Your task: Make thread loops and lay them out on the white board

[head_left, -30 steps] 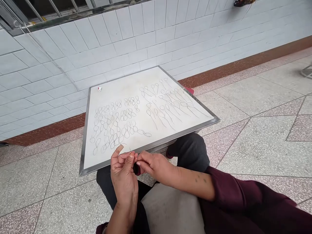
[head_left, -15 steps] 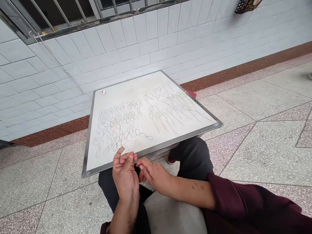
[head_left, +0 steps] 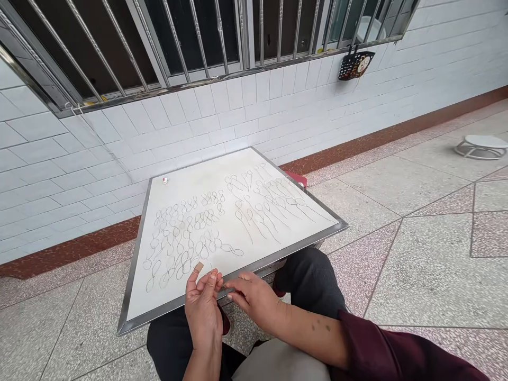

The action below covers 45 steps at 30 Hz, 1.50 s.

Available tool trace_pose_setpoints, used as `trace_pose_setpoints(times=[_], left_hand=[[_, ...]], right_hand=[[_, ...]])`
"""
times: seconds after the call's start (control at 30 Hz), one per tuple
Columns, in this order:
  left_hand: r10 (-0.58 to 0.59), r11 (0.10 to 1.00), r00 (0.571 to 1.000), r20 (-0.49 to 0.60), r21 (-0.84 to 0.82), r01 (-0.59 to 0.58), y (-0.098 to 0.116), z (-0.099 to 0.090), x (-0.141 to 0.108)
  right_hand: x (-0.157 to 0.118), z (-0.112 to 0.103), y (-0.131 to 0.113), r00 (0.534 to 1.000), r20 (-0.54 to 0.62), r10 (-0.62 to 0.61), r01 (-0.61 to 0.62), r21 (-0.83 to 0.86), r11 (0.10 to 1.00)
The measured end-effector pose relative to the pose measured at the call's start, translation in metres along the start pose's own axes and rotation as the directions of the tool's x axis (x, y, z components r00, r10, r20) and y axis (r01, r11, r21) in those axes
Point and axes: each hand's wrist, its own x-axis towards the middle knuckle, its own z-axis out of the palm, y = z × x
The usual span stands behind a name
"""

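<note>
- The desk [head_left: 254,174], a white board with a metal rim, lies across the seated person's knees and slopes gently toward them, which puts its near edge right at the hands and keeps the whole surface within easy reach.
- Thin wire loops are laid out flat on it in two separate groups, probably so each kind stays sorted and does not tangle: figure-eight loops [head_left: 186,238] in rows on the left half, long-tailed loops [head_left: 265,203] fanned out on the right half.
- A small white-and-red object [head_left: 165,180] sits alone near the far left corner, well apart from the wires.
- Behind the desk stand a white tiled wall [head_left: 119,153] and a barred window [head_left: 178,37]; a small dark basket [head_left: 354,64] hangs from the sill.
- The left hand [head_left: 203,307] comes up from below with the wrist straight, palm turned inward, forefinger raised and bearing a tan plaster. Its grip is narrow, thumb against fingertips at the desk's near edge.
- The right hand [head_left: 254,297] reaches in from the right, forearm across the lap, dark red sleeve pushed back. Its grip is a tight pinch meeting the left fingertips.
- A fine wire [head_left: 223,286] seems to be pinched between the two hands, though it is too thin to make out clearly.
</note>
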Motion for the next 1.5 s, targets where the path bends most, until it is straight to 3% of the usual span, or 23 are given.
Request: trace_pose_setpoints(times=[0.13, 0.33, 0.5, 0.63, 0.9, 1.03, 1.17, 1.5], left_hand=[[-0.025, 1.000, 1.000, 0.018, 0.012, 0.025, -0.005, 0.009, 0.004], [-0.050, 0.998, 0.995, 0.082, 0.044, 0.046, -0.010, 0.017, 0.011], [-0.061, 0.994, 0.989, 0.136, 0.097, 0.048, -0.015, 0.020, 0.017], [-0.107, 0.981, 0.982, 0.158, 0.177, 0.079, -0.019, 0.017, 0.020], [-0.219, 0.926, 0.962, 0.165, 0.345, 0.151, -0.023, -0.023, 0.017], [-0.291, 0.877, 0.953, 0.081, 0.421, 0.232, -0.025, -0.043, 0.025], [-0.323, 0.866, 0.946, 0.021, 0.410, 0.286, -0.030, -0.054, 0.036], [-0.312, 0.884, 0.948, 0.058, 0.385, 0.267, -0.067, -0.092, 0.065]], right_hand=[[0.002, -0.007, 0.002, 0.999, -0.025, -0.030, 0.028, -0.076, 0.997], [0.010, -0.016, 0.004, 0.999, -0.010, 0.038, -0.039, -0.121, 0.992], [0.015, -0.019, 0.008, 0.996, -0.043, 0.082, -0.084, -0.049, 0.995], [0.024, -0.022, 0.017, 0.978, -0.053, 0.204, -0.201, 0.053, 0.978], [0.071, -0.028, 0.062, 0.916, -0.085, 0.392, -0.389, 0.054, 0.920], [0.095, -0.028, 0.079, 0.885, -0.095, 0.455, -0.456, 0.016, 0.890], [0.112, -0.024, 0.087, 0.860, -0.087, 0.503, -0.506, -0.024, 0.862], [0.124, -0.022, 0.100, 0.828, -0.044, 0.559, -0.559, -0.121, 0.820]])
